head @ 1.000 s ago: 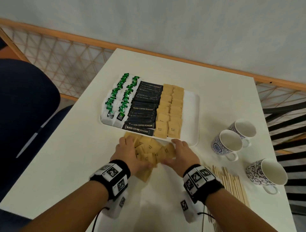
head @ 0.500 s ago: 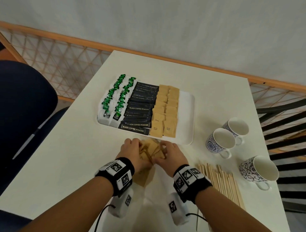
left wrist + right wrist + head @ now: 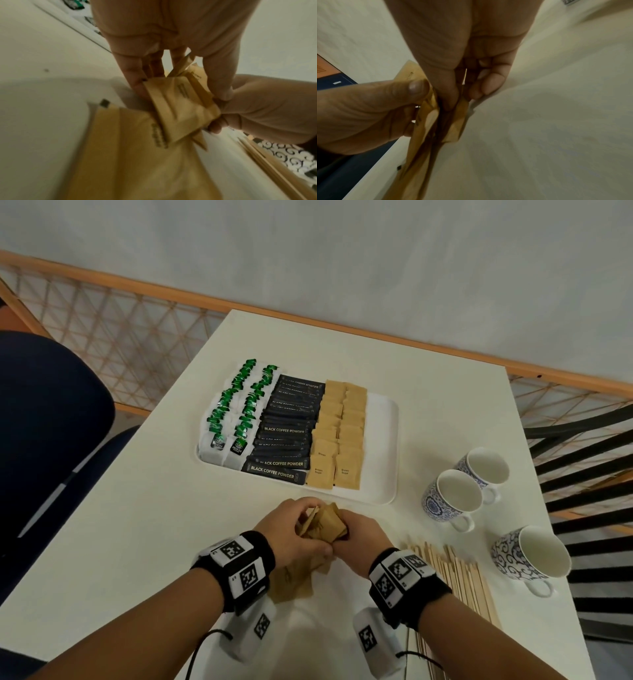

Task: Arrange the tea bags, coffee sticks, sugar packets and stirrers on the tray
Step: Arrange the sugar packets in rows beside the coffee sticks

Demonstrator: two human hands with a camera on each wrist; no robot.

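Observation:
A white tray (image 3: 382, 446) holds two rows of green tea bags (image 3: 236, 412), a column of black coffee sticks (image 3: 287, 429) and two rows of brown sugar packets (image 3: 342, 436). Just in front of it, my left hand (image 3: 294, 529) and right hand (image 3: 359, 537) together grip a bunch of brown sugar packets (image 3: 325, 523) (image 3: 180, 108) (image 3: 435, 121), lifted off the table. Another brown packet (image 3: 294, 580) (image 3: 145, 162) lies flat under my left wrist. Wooden stirrers (image 3: 459, 573) lie in a pile to the right of my right wrist.
Three blue-patterned mugs (image 3: 455, 498) (image 3: 486, 467) (image 3: 534, 556) stand on the right of the white table (image 3: 120, 525). A dark blue chair (image 3: 44, 419) is at the left, a black slatted chair (image 3: 589, 474) at the right. The tray's right strip is bare.
My hands have drawn together, gathering the spread sugar packets into one bunch and lifting it off the table. One packet stayed behind on the table.

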